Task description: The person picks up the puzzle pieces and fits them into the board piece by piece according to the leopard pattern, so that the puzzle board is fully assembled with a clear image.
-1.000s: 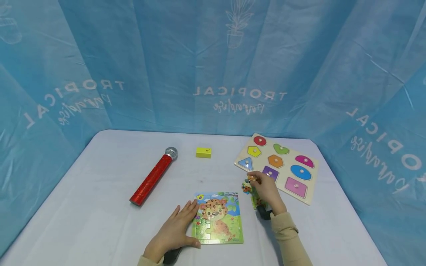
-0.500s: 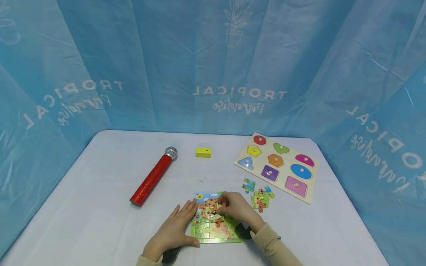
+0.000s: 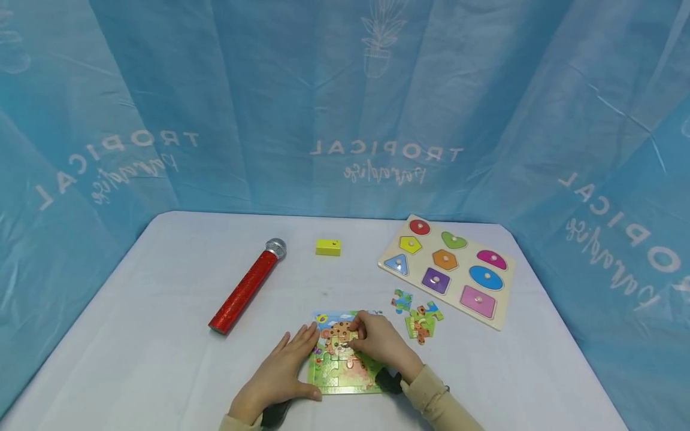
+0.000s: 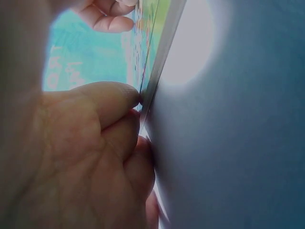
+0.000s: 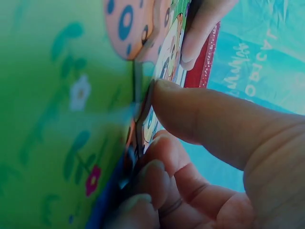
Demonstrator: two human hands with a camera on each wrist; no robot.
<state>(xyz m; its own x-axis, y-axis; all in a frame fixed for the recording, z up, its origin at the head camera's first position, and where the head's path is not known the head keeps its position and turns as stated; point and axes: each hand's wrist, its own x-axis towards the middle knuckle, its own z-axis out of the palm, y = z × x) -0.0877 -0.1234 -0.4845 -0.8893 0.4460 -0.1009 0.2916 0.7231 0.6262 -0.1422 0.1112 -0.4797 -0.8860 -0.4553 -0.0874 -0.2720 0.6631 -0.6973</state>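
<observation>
A jigsaw board (image 3: 323, 383) with a spotted leopard picture lies at the front of the table. My left hand (image 3: 280, 371) rests beside it, fingers spread, fingertips at its left edge; the left wrist view shows them against the board's rim (image 4: 159, 62). Over the board's upper middle is my right hand (image 3: 384, 342), pinching a jigsaw piece (image 5: 149, 118) between thumb and fingers, low against the picture. That hand covers the board's upper right part. Right of the board lie a blue-green loose piece (image 3: 401, 300) and a small pile of loose pieces (image 3: 420, 326).
A red toy microphone (image 3: 245, 290) lies to the left. Toward the back is a yellow block (image 3: 328, 247). A wooden shape board (image 3: 458, 284) with knobbed coloured shapes lies at the back right. Blue printed cloth (image 3: 280, 108) hangs behind and beside the white table.
My right hand has gone from the loose pieces leftward onto the jigsaw board, bringing a piece with it. Over the last half second it barely shifts. My left hand stays in place.
</observation>
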